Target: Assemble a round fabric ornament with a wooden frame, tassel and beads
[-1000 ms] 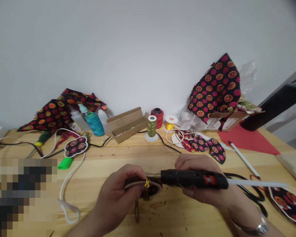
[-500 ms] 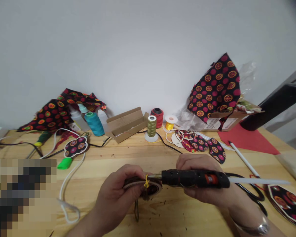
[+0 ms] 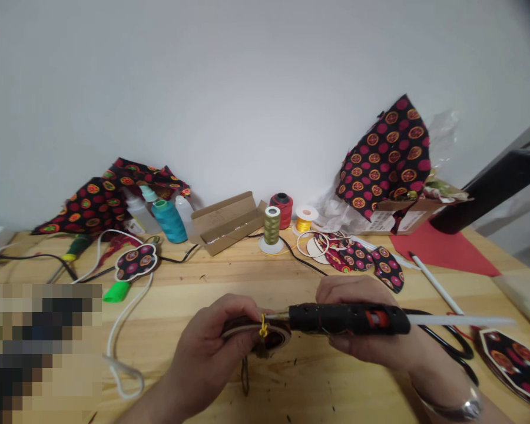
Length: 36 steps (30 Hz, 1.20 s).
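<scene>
My left hand (image 3: 218, 341) pinches a small round fabric-covered piece with a pale rim (image 3: 277, 339). A knotted yellow thread (image 3: 263, 327) crosses its edge, and a dark cord loop (image 3: 245, 377) hangs below. In my right hand (image 3: 364, 347) is a black glue gun (image 3: 347, 319), held level with a white glue stick (image 3: 461, 320) poking out of its back end. Its nozzle points left and meets the piece's edge near the yellow thread; whether glue is coming out cannot be seen. My fingers cover much of the piece.
Behind my hands stand thread spools in teal (image 3: 170, 222), olive (image 3: 272, 227), red (image 3: 281, 210) and yellow (image 3: 306, 219), beside a cardboard box (image 3: 229, 227). Patterned fabric pieces (image 3: 388, 269) and scissor handles (image 3: 446, 341) lie at right. A flower-shaped piece (image 3: 136, 262) and white cable (image 3: 110, 341) are left.
Almost nothing differs. The glue gun's back end and glue stick have shifted very slightly to the left and up; both hands keep their grip.
</scene>
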{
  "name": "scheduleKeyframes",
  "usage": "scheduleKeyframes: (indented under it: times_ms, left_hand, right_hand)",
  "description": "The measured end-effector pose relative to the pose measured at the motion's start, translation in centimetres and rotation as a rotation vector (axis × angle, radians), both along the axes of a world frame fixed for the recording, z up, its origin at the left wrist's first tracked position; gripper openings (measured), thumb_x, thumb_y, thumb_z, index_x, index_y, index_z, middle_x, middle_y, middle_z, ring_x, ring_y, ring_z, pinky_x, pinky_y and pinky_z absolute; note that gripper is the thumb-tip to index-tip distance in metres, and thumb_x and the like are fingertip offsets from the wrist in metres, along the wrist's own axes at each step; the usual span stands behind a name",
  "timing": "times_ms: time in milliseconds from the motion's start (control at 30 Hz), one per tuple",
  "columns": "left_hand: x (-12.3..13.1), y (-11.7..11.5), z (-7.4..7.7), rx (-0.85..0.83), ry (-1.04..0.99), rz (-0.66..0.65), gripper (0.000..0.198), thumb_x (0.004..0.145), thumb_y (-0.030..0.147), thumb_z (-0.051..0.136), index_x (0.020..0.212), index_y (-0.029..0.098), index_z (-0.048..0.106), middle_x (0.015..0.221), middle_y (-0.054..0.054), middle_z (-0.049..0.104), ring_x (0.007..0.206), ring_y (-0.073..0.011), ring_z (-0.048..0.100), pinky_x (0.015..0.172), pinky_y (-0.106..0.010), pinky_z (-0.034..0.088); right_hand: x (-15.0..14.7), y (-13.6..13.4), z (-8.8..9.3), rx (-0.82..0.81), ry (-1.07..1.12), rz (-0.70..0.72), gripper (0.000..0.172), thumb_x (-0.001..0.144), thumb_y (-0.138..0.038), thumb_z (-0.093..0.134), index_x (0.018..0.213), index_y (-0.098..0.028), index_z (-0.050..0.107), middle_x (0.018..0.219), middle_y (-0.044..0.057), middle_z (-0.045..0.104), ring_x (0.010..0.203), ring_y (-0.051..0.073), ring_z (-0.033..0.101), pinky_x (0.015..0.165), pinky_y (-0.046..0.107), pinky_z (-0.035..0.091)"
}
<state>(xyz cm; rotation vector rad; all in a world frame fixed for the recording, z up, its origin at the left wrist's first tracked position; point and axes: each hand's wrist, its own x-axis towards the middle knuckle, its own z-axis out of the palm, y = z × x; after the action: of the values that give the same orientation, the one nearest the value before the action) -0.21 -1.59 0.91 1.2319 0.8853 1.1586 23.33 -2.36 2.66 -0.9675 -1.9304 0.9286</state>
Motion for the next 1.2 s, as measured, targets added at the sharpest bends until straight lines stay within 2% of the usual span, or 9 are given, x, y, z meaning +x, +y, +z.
scheduleKeyframes:
  times_ms: [267, 500, 733, 900, 1100, 1200]
  left_hand:
    - [-0.18, 0.13, -0.15, 0.021, 0.039, -0.001, 0.010, 0.069, 0.014, 0.075, 0.073, 0.021, 0.069, 0.061, 0.002, 0.071, 0.052, -0.0118, 0.065, 0.051, -0.019, 0.053]
    - [-0.09, -0.02, 0.03, -0.013, -0.012, -0.008, 0.009, 0.071, 0.015, 0.075, 0.073, 0.022, 0.069, 0.063, 0.002, 0.073, 0.054, -0.0126, 0.067, 0.053, -0.020, 0.055]
    - [-0.21, 0.05, -0.01, 0.025, 0.055, -0.006, 0.009, 0.070, 0.016, 0.075, 0.073, 0.021, 0.068, 0.060, 0.002, 0.071, 0.052, -0.0121, 0.065, 0.051, -0.019, 0.053]
    - [-0.19, 0.12, -0.11, 0.023, 0.012, -0.005, 0.010, 0.069, 0.015, 0.075, 0.074, 0.021, 0.069, 0.065, 0.001, 0.073, 0.054, -0.0126, 0.067, 0.052, -0.019, 0.054]
    - [-0.52, 0.45, -0.13, 0.061, 0.043, -0.136, 0.010, 0.072, 0.014, 0.073, 0.077, 0.021, 0.067, 0.068, -0.001, 0.075, 0.058, -0.0155, 0.069, 0.055, -0.023, 0.057]
    - [-0.38, 0.30, -0.04, 0.008, 0.014, -0.080, 0.009, 0.073, 0.015, 0.072, 0.076, 0.022, 0.067, 0.066, 0.001, 0.074, 0.055, -0.0146, 0.068, 0.053, -0.023, 0.056]
  right_hand:
    - [0.23, -0.10, -0.29, -0.022, 0.043, 0.006, 0.013, 0.074, -0.024, 0.066, 0.066, -0.017, 0.057, 0.067, 0.002, 0.059, 0.061, 0.014, 0.053, 0.054, 0.026, 0.041]
    - [0.18, -0.11, -0.17, -0.030, 0.036, 0.014, 0.013, 0.074, -0.025, 0.065, 0.066, -0.017, 0.058, 0.066, 0.002, 0.060, 0.059, 0.013, 0.052, 0.054, 0.025, 0.041]
    - [0.04, -0.07, -0.01, -0.035, 0.026, 0.022, 0.014, 0.074, -0.027, 0.065, 0.066, -0.018, 0.057, 0.066, 0.003, 0.060, 0.060, 0.014, 0.052, 0.054, 0.026, 0.041]
    - [0.34, -0.03, -0.34, -0.035, 0.028, 0.008, 0.015, 0.074, -0.027, 0.066, 0.066, -0.018, 0.057, 0.067, 0.002, 0.058, 0.061, 0.014, 0.053, 0.055, 0.027, 0.041]
    - [0.23, -0.13, -0.48, -0.062, 0.005, 0.014, 0.016, 0.075, -0.028, 0.066, 0.066, -0.018, 0.057, 0.068, 0.002, 0.058, 0.060, 0.013, 0.053, 0.055, 0.026, 0.041]
    - [0.24, -0.20, -0.54, -0.057, 0.011, 0.020, 0.016, 0.075, -0.027, 0.066, 0.066, -0.018, 0.057, 0.068, 0.002, 0.058, 0.061, 0.013, 0.053, 0.055, 0.025, 0.041]
